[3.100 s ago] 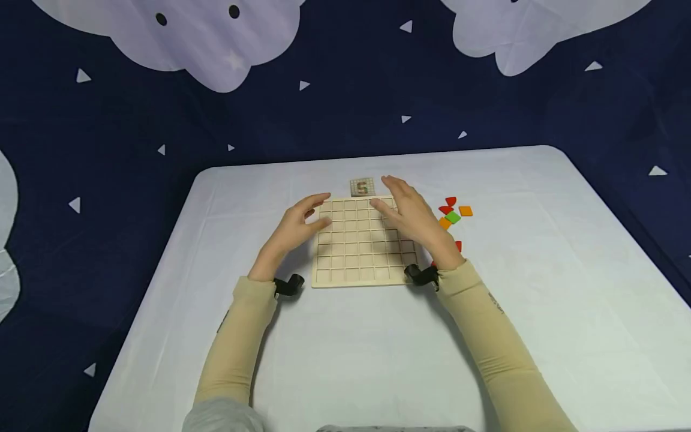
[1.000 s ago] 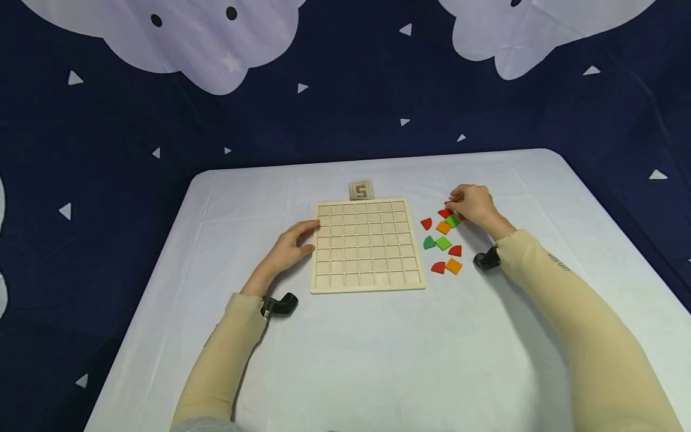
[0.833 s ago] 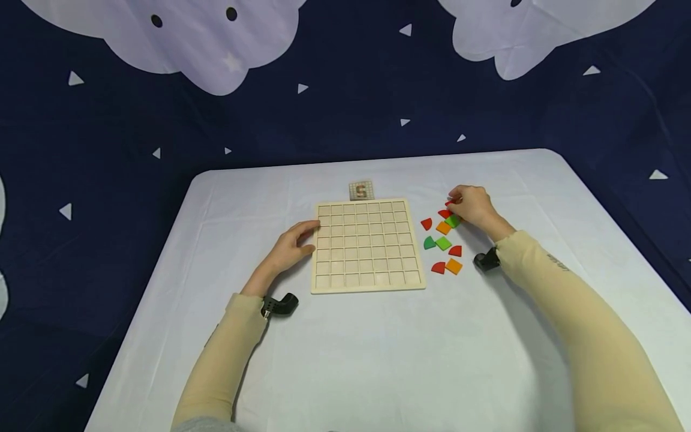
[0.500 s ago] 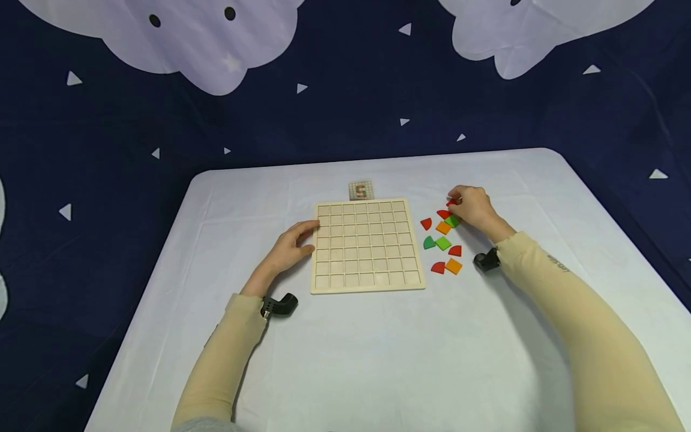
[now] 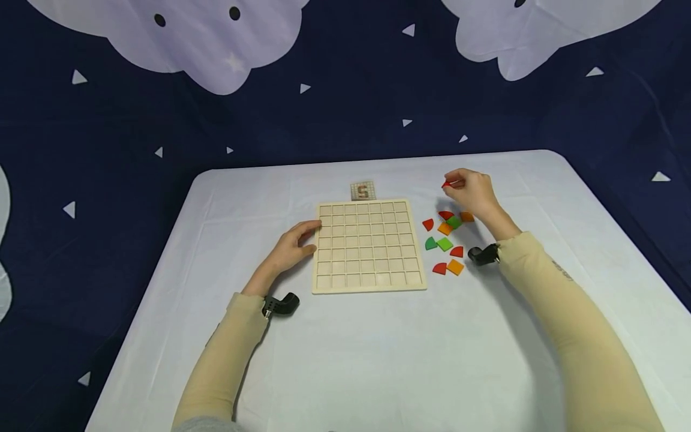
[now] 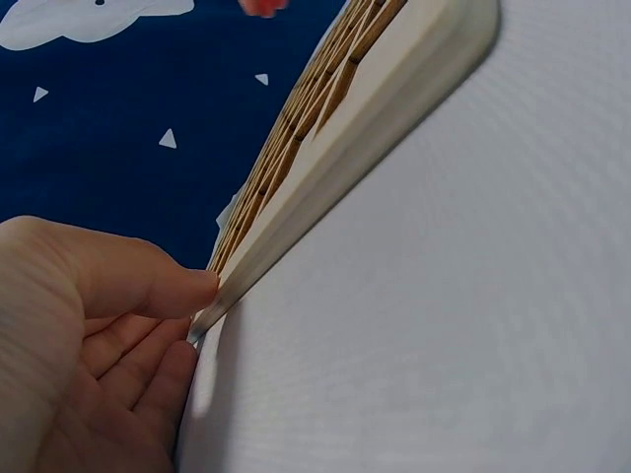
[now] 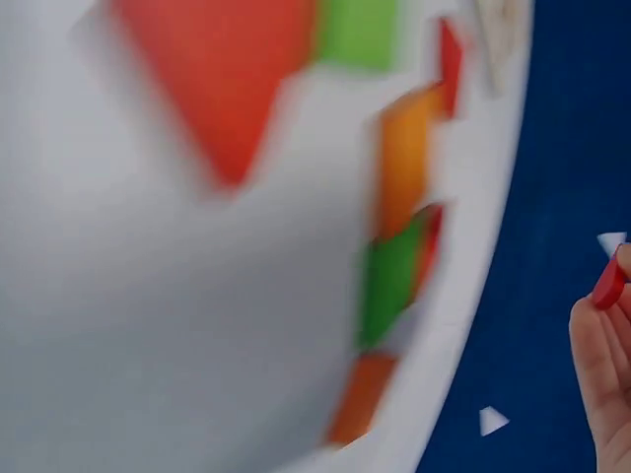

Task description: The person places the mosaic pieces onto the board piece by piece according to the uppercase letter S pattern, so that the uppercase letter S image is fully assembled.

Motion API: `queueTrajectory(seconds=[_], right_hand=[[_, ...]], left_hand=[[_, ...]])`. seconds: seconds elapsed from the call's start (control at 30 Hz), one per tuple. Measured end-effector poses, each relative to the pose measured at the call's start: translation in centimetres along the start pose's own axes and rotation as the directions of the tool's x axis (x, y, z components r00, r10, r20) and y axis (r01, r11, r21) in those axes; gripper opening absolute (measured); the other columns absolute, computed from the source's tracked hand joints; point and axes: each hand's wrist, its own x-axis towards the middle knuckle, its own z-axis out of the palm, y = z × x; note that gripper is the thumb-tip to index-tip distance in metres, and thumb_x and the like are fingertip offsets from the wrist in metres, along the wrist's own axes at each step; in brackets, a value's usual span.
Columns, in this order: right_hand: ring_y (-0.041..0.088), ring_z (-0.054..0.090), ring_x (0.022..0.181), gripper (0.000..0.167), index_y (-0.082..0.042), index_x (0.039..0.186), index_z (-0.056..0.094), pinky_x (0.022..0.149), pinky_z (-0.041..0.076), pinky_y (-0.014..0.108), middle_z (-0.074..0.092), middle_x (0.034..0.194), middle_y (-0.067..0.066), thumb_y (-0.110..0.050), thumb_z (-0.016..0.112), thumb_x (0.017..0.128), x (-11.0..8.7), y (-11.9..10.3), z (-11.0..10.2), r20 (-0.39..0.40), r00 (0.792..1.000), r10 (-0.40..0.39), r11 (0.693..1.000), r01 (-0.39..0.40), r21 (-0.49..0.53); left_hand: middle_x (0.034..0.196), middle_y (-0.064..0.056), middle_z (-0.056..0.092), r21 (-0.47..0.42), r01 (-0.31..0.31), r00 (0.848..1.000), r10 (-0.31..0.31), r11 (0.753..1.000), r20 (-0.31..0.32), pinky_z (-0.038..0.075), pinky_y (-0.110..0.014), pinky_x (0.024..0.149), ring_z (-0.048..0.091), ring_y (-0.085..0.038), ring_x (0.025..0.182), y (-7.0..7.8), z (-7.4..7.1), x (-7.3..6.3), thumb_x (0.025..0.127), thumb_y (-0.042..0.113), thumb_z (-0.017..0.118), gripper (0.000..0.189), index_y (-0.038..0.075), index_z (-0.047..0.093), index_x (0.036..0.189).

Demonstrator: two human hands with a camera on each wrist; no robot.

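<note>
A pale wooden grid board (image 5: 369, 246) lies on the white table. My left hand (image 5: 291, 247) rests at its left edge; in the left wrist view the thumb (image 6: 182, 289) touches the rim and the other fingers lie loosely beside it. My right hand (image 5: 472, 191) is raised off the table, beyond the loose tiles, pinching a red quarter-round tile (image 5: 447, 185) between thumb and fingertips. The same red tile (image 7: 609, 284) shows at the right edge of the right wrist view.
Right of the board lie several loose tiles: red quarter-rounds (image 5: 456, 252), a dark green quarter-round (image 5: 430, 243), light green squares (image 5: 445, 244) and orange squares (image 5: 456, 267). Behind the board is a small pattern card (image 5: 363, 191) with an S-like figure.
The right hand was over the board, then went right to the tiles. It has now lifted a red quarter-round tile. The left hand has moved down to the board's left edge and stayed there.
</note>
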Motion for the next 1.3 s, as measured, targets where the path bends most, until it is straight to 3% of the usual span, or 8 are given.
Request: queueTrajectory(seconds=[0.13,0.2,0.37,0.57,0.83,1.0,1.13,1.3], right_hand=[[0.03,0.065,0.09,0.028,0.005,0.11,0.065,0.072,0.052,0.018,0.068,0.1,0.019,-0.009,0.067,0.086,0.4,-2.3,0.6,-0.063,0.994,-0.084,0.993,0.089,0.074],[0.029,0.066,0.089,0.028,0.004,0.11,0.065,0.071,0.05,0.012,0.068,0.101,0.018,-0.008,0.068,0.085,0.5,-3.5,1.3,-0.061,0.991,-0.116,0.985,0.123,0.119],[0.026,0.065,0.088,0.032,0.002,0.114,0.063,0.076,0.055,0.026,0.067,0.102,0.015,-0.005,0.069,0.084,0.7,-5.9,3.5,0.022,0.985,-0.174,0.967,0.166,0.194],[0.026,0.064,0.089,0.033,0.001,0.116,0.061,0.078,0.054,0.034,0.066,0.104,0.014,-0.008,0.069,0.085,1.0,-7.2,5.4,0.119,0.967,-0.226,0.962,0.202,0.183],[0.027,0.063,0.09,0.032,0.005,0.114,0.061,0.078,0.053,0.035,0.066,0.101,0.015,-0.011,0.068,0.087,1.2,-7.7,7.1,0.225,0.956,-0.19,0.965,0.14,0.222],[0.026,0.063,0.09,0.031,0.005,0.112,0.061,0.078,0.053,0.035,0.066,0.099,0.014,-0.011,0.069,0.086,1.3,-7.6,8.0,0.259,0.95,-0.173,0.968,0.116,0.221],[0.027,0.062,0.092,0.028,0.004,0.11,0.06,0.079,0.053,0.035,0.064,0.1,0.015,-0.007,0.068,0.086,1.2,-7.7,8.5,0.274,0.941,-0.197,0.969,0.144,0.203],[0.026,0.063,0.092,0.022,-0.001,0.106,0.06,0.077,0.054,0.035,0.064,0.101,0.014,-0.006,0.068,0.086,1.1,-7.6,8.9,0.336,0.912,-0.237,0.967,0.189,0.168]], left_hand=[[0.142,-0.022,0.038,-0.007,0.004,1.0,-0.004,1.0,0.013,0.031,-0.037,0.109,0.037,-0.035,0.13,2.5,-0.5,-0.7,0.085,-0.012,0.056,0.055,-0.008,0.04,0.138],[0.141,-0.025,0.038,-0.014,0.002,1.0,-0.002,1.0,0.02,0.03,-0.04,0.109,0.036,-0.037,0.13,3.7,-0.8,-1.0,0.085,-0.013,0.055,0.054,-0.011,0.039,0.137],[0.141,-0.027,0.037,-0.021,0.004,1.0,-0.003,1.0,0.031,0.03,-0.042,0.109,0.036,-0.039,0.13,4.3,-0.8,-1.2,0.086,-0.014,0.055,0.054,-0.013,0.038,0.137],[0.141,-0.026,0.037,-0.011,0.014,0.999,-0.013,1.0,0.031,0.03,-0.04,0.109,0.036,-0.037,0.13,4.1,-0.6,-1.1,0.085,-0.014,0.055,0.055,-0.012,0.039,0.137],[0.143,-0.019,0.037,-0.014,0.006,1.0,-0.006,1.0,0.016,0.03,-0.036,0.11,0.036,-0.032,0.132,0.1,-0.1,0.1,0.085,-0.01,0.059,0.058,-0.003,0.04,0.14],[0.143,-0.015,0.039,-0.005,0.017,1.0,-0.017,1.0,0.013,0.03,-0.033,0.109,0.037,-0.029,0.131,-0.2,-0.1,0.1,0.086,-0.008,0.06,0.058,0.0,0.042,0.14],[0.143,-0.014,0.039,-0.001,0.021,1.0,-0.021,1.0,0.009,0.03,-0.031,0.109,0.037,-0.028,0.131,-0.2,-0.2,0.1,0.085,-0.008,0.06,0.058,0.001,0.042,0.14],[0.143,-0.015,0.039,0.008,0.013,1.0,-0.013,1.0,0.008,0.031,-0.032,0.109,0.038,-0.029,0.131,-0.2,-0.1,0.1,0.085,-0.008,0.06,0.058,0.0,0.042,0.14]])
